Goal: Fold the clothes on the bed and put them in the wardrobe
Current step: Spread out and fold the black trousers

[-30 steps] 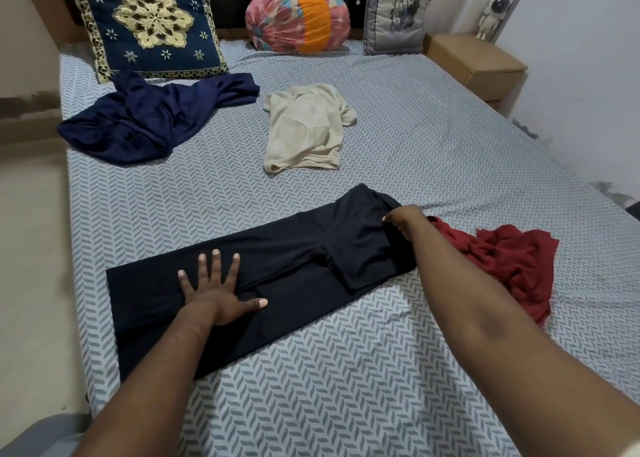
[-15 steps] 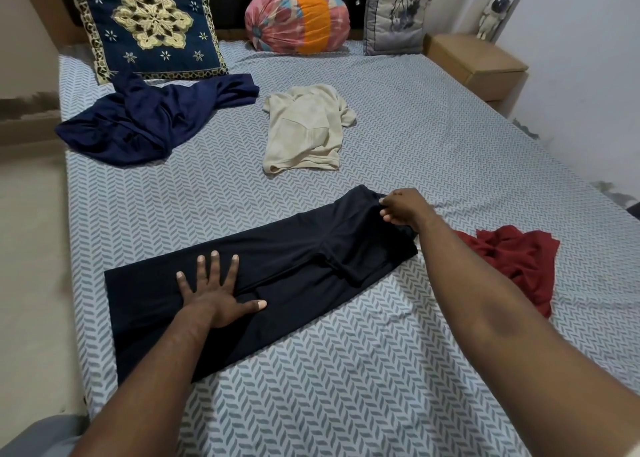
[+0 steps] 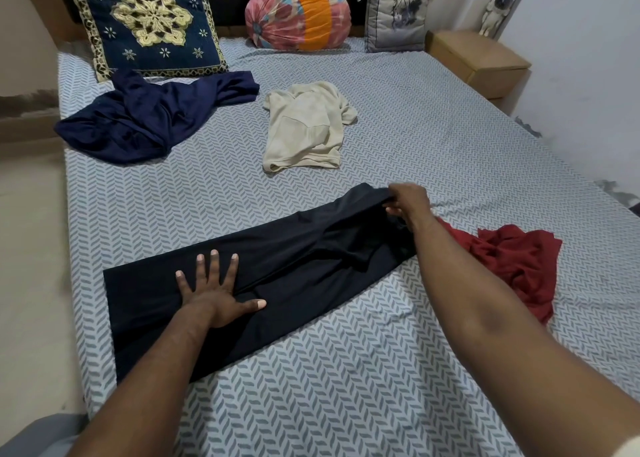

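Black trousers [image 3: 294, 266] lie flat, slanting across the near half of the bed [image 3: 415, 127], folded lengthwise. Our left hand [image 3: 211, 294] is spread, fingers straight, pressing on the trousers' left part. Our right hand [image 3: 408, 202] pinches the trousers' far right end, raising that edge a bit. Red garment [image 3: 512, 262] is crumpled just right of the trousers, partly under our right forearm. Farther up are a beige T-shirt [image 3: 304, 127] mid-bed and a navy garment [image 3: 149, 117] to its left, both unfolded. At the headboard: navy cushion [image 3: 149, 20], pink-orange bolster [image 3: 298, 17], grey pillow [image 3: 398, 10]. A wooden bedside cabinet [image 3: 478, 58] stands at right.
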Demonstrator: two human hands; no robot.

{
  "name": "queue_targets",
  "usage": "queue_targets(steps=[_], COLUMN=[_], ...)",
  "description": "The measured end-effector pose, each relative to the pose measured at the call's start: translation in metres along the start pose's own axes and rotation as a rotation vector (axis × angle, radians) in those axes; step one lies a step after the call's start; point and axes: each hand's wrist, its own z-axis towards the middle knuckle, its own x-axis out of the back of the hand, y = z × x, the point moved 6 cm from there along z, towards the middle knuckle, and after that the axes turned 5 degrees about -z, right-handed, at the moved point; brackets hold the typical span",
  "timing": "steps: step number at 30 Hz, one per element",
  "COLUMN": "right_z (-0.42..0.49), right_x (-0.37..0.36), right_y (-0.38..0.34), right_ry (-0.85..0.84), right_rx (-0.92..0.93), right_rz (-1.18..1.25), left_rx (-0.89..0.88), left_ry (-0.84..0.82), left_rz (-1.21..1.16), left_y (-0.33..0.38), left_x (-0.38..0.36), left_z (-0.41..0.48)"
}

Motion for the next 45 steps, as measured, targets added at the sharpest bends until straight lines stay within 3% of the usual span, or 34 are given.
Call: queue_targets(steps=[3, 6, 8, 10, 12, 15, 16, 20, 25, 28, 42, 45], right_z=[-0.007, -0.021, -0.016, -0.002, -0.001, -0.022, -0.024, -0.015, -0.027, -0.025, -0.044, -0.053], right_x=[0.013, 0.008, -0.012, -0.022, -0.003, 0.040, 0.051, 0.060, 0.061, 0.063, 0.064, 0.048], right_y=[0.018, 0.008, 0.012, 0.036, 0.044, 0.046, 0.054, 0.099, 0.103, 0.108, 0.105, 0.075], right_ry=[0.125, 0.211, 0.027, -0.132, -0.013, 0.303, 0.329, 0.170, 0.128, 0.106, 0.265, 0.450], right_rx=[0.011, 0.285, 0.445, 0.434, 0.326, 0.161, 0.119, -0.001, -0.009, 0.011, -0.049, 0.160], right_rz=[-0.376, -0.500, -0.670, -0.863, -0.754, -0.501, -0.493, -0.427, -0.356, -0.440, -0.487, -0.611], left_rx=[0.001, -0.001, -0.002, -0.002, -0.003, 0.002, 0.002, 0.004, 0.009, 0.004, 0.001, -0.001], left_ry=[-0.004, -0.005, -0.004, -0.005, -0.004, -0.005, -0.011, -0.016, -0.014, -0.005, -0.008, -0.006], left_rz=[-0.006, -0.010, -0.012, -0.013, -0.012, -0.009, -0.010, -0.008, -0.003, -0.004, 0.000, -0.003], left_y=[0.000, 0.000, 0.001, 0.000, 0.001, 0.000, 0.000, 0.001, 0.001, 0.002, 0.001, 0.000], left_x=[0.000, 0.000, 0.000, 0.000, -0.001, -0.001, -0.001, -0.001, -0.001, 0.000, -0.001, -0.001], left_z=[0.000, 0.000, -0.001, -0.001, 0.000, 0.001, 0.000, 0.000, -0.001, -0.001, -0.001, 0.000])
